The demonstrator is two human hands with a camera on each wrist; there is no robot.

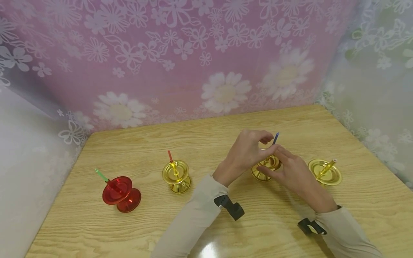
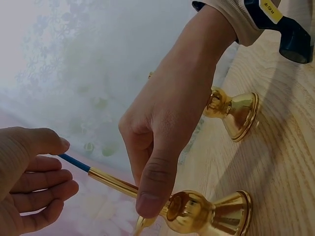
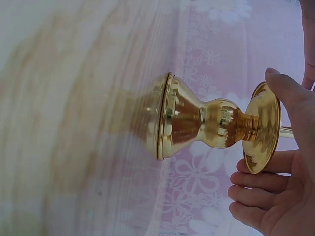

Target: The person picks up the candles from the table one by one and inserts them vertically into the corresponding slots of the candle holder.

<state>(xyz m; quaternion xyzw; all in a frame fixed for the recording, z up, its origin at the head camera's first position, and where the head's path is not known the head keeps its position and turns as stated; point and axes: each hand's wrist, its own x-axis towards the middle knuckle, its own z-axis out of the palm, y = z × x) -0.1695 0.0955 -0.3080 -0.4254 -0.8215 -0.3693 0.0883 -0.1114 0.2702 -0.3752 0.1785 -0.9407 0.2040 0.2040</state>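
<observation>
A gold candle holder [image 1: 260, 175] stands upright on the table, with a slim blue candle [image 1: 275, 138] in its central tube. My right hand [image 1: 293, 173] grips the holder's dish [image 3: 266, 128], thumb over the rim and fingers around the far side. My left hand [image 1: 246, 148] is at the candle's top. In the left wrist view its thumb is close to the tip of the blue stick, and the other fingers curve loosely apart from it. Whether the thumb touches the candle is hard to tell.
Left on the wooden table [image 1: 219, 222] stand a red holder [image 1: 129, 200] with a green candle [image 1: 101, 175] and a gold holder [image 1: 180, 185] with a red candle [image 1: 170, 156]. Another gold holder [image 1: 333, 176] stands beyond my right wrist. Flowered cloth [image 1: 180, 71] hangs behind.
</observation>
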